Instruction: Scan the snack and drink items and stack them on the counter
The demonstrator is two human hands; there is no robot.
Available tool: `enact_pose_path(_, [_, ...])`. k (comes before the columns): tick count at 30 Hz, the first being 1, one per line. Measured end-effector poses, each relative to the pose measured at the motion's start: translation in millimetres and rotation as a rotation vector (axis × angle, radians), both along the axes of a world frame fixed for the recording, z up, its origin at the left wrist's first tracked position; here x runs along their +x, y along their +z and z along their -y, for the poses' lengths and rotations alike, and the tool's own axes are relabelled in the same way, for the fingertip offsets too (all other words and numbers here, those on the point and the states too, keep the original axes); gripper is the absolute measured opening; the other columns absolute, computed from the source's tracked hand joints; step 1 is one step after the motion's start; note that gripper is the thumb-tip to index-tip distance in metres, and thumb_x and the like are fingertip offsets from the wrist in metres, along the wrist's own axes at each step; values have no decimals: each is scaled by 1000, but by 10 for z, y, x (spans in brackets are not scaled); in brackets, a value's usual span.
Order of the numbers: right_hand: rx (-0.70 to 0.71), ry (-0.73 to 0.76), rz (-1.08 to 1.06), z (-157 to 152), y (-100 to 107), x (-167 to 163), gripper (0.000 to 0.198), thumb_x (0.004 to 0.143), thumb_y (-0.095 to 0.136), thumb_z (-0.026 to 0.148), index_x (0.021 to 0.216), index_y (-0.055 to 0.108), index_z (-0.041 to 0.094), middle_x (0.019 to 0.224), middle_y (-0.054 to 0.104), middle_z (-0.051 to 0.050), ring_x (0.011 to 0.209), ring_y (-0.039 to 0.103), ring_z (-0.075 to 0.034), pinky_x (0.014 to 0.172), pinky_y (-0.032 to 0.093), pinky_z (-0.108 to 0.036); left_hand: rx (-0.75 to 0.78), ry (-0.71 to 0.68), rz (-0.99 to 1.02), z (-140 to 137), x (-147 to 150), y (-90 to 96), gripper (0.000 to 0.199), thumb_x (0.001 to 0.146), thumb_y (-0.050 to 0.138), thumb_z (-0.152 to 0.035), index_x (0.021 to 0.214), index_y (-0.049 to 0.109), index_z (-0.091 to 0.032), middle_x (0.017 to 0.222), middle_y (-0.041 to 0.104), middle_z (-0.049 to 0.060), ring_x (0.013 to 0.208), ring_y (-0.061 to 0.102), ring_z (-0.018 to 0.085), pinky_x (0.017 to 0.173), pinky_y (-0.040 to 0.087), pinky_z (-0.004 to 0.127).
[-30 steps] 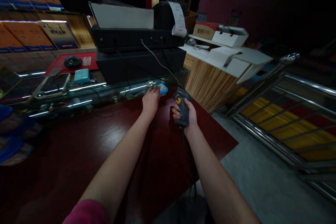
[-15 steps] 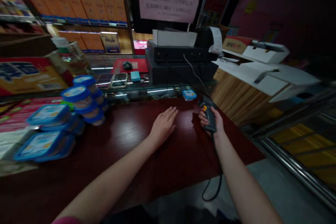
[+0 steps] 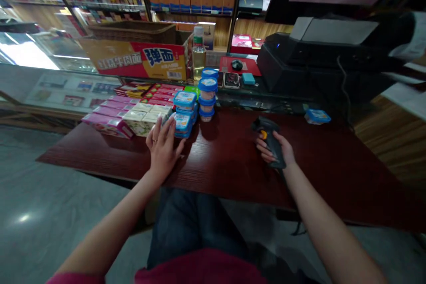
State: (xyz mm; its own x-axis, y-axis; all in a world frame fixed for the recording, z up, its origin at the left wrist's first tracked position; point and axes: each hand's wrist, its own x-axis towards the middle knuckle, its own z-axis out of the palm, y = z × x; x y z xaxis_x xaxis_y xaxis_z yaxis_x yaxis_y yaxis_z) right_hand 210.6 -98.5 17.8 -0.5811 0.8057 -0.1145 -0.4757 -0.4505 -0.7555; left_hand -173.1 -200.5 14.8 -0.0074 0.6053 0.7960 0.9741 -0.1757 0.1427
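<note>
My right hand [image 3: 276,148] is wrapped round the handle of a black barcode scanner [image 3: 271,140] with a yellow trigger, held over the dark red tabletop [image 3: 229,164]. My left hand [image 3: 163,148] has its fingers spread at the front of the blue-lidded plastic tubs [image 3: 183,122], which are stacked; whether the fingertips touch them I cannot tell. Round blue-lidded tubs [image 3: 208,93] stand in a column just behind. Left of them lie cream-coloured packs [image 3: 144,120] and pink boxes [image 3: 108,122]. A single blue-lidded tub [image 3: 317,116] sits apart on the right.
Behind the packs stand a noodle carton [image 3: 133,60] and a bottle of yellowish liquid [image 3: 199,55]. A computer mouse [image 3: 237,65] rests on a red mat, near a phone [image 3: 231,80]. Black till equipment [image 3: 289,71] stands at the back right, with a cable hanging down.
The view has turned left. My left hand has gone from lying flat on the bare tabletop to the stacked tubs on the left. My right hand still holds the scanner.
</note>
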Motion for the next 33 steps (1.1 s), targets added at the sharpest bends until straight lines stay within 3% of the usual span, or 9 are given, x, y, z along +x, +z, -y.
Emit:
enact_pose_path(6, [-29,232,-25,51,-36,-1215,27,97,50,47,97,52,20,70,50,2,46,32,-9,30,29,-15,-117,-21,133,-74,-149,35,49,96,64,-38,145,60,-32,163,45,7,161,19,33,124,15,58])
enact_pose_path(11, [-66,266,-32,104,-32,-1627,29,102,39,44,98,52,18,67,51,2,44,34,-9,31,28,-15,-85,-103,203,-104,-179,57,32,99,61,-35,129,71,-38,154,57,3,158,27,32,123,15,63])
enact_pose_path(16, [-97,225,-20,64,-17,-1495,29,103,37,44,98,51,19,66,50,3,43,33,-8,31,28,-14,-50,-236,232,-58,-206,40,27,102,58,-36,125,73,-36,138,70,1,153,39,31,122,18,63])
enact_pose_path(19, [-94,197,-8,-8,3,-1337,29,103,39,45,98,50,19,66,49,3,43,33,-8,31,27,-14,-23,-379,298,-46,-85,107,26,101,60,-36,122,75,-33,130,75,0,147,49,29,121,30,58])
enact_pose_path(22, [-86,181,37,-111,34,-1107,30,103,37,44,98,51,18,67,51,2,44,33,-9,32,28,-14,-58,-556,528,-141,180,201,27,98,65,-38,120,77,-30,128,75,1,137,59,28,117,43,49])
enact_pose_path(27, [-82,85,109,-331,79,-542,29,102,42,45,99,53,18,71,54,0,45,33,-8,34,28,-14,-303,-733,904,-615,782,174,31,89,74,-37,117,79,-25,120,78,3,114,72,28,105,54,43])
enact_pose_path(30, [-77,-12,90,-466,90,-229,29,103,42,45,98,53,18,71,54,1,46,32,-8,34,27,-13,-347,-786,852,-982,1118,48,29,88,74,-31,117,79,-26,120,78,4,113,71,28,105,53,43])
enact_pose_path(33, [-80,-76,52,-570,90,-40,33,105,35,45,97,53,18,69,50,2,46,31,-8,34,25,-11,-350,-726,647,-1310,1370,-61,30,89,72,-24,118,79,-30,123,77,5,118,67,28,109,49,45])
